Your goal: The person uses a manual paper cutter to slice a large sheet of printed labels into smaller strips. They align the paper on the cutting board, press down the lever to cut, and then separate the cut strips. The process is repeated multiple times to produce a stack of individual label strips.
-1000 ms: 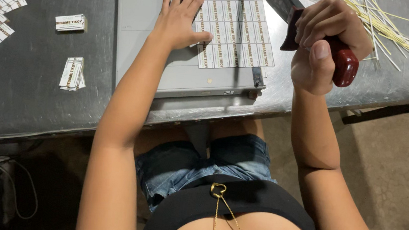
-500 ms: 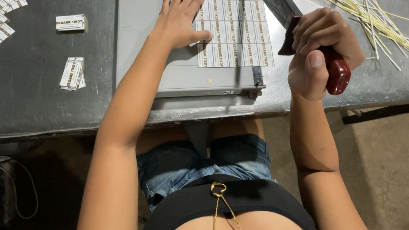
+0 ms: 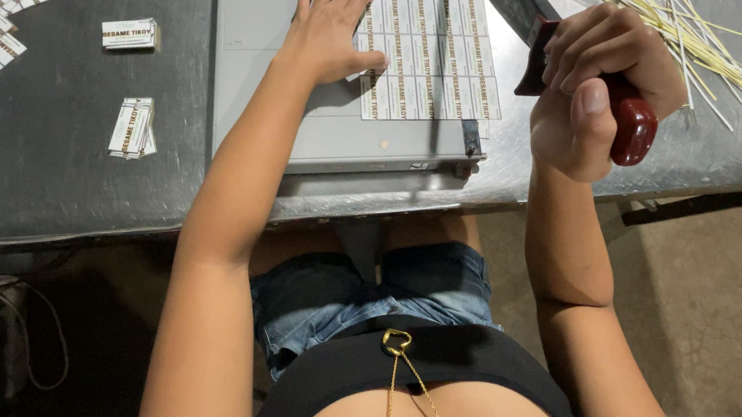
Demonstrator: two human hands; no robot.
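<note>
We see the left hand (image 3: 329,28) lying open and flat on the label sheet (image 3: 432,47); the right hand (image 3: 596,85) grips tightly the red cutter handle (image 3: 633,125), raised above the grey paper cutter (image 3: 267,62).

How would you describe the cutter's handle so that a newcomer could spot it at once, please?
Start at the grey paper cutter on the dark metal table. Its blade arm rises to the right into the right hand. The handle gripped there is the only glossy dark red thing.
</note>
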